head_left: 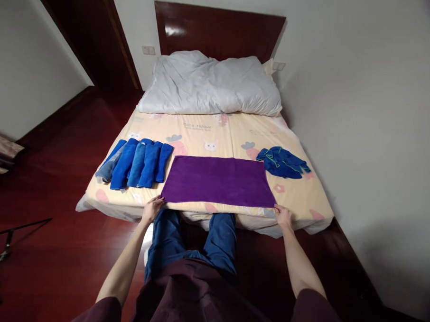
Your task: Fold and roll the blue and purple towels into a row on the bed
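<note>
A purple towel (218,182) lies spread out flat as a wide rectangle near the foot of the bed. My left hand (153,208) pinches its near left corner. At the near right corner, my right hand (283,216) has its fingers closed on the towel's edge. Just left of the purple towel, several rolled blue towels (152,163) lie side by side in a row. To its right is a crumpled blue cloth (284,162) with green edging.
The bed (213,128) has a yellow sheet with rabbit and carrot prints. A grey-white quilt (211,85) is heaped below the dark wooden headboard (219,30). A thin black stand leg (8,241) is on the red floor at left. A wall runs along the right.
</note>
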{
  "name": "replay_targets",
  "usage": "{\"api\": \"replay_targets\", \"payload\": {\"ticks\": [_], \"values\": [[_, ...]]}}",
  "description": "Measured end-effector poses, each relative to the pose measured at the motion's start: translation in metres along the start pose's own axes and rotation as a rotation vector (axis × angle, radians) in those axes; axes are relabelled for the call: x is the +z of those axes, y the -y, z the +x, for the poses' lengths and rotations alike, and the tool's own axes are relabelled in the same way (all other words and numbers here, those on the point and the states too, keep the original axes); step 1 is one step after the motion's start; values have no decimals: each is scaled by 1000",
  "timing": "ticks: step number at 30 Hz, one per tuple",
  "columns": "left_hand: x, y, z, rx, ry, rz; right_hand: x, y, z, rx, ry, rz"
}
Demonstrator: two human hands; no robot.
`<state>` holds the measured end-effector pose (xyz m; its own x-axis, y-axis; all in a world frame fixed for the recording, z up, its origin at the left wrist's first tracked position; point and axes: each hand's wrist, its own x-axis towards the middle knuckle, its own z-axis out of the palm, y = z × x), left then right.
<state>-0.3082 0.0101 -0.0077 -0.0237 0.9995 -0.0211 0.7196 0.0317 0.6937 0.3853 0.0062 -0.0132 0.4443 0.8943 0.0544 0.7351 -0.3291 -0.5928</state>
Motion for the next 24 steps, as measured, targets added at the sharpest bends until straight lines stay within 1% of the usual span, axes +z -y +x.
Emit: {"api": "replay_targets", "payload": {"ticks": [4,7,9,13,18,19,21,23,24], "values": [[-5,4,-17,-94,-19,-30,1,-11,0,34,-30,-22],[-8,7,-25,-103,-39,-37,4,-15,-3,59,-59,-23],[-8,7,-26,-74,-30,-16,7,-17,-7,64,-73,-17],[-10,4,-18,53,35,98,9,-16,-14,37,-96,-10],[-18,-12,-5,162,121,305,4,-14,-12,4,-72,-14],[-19,-16,-2,176,133,341,6,-9,-11,-7,-82,-21],[-19,-25,7,200,150,391,14,10,-11,-45,-154,-43],[-16,-35,23,223,162,402,34,42,-15,-112,-234,-66],[-14,-41,34,232,164,394,47,63,-19,-150,-244,-71]]}}
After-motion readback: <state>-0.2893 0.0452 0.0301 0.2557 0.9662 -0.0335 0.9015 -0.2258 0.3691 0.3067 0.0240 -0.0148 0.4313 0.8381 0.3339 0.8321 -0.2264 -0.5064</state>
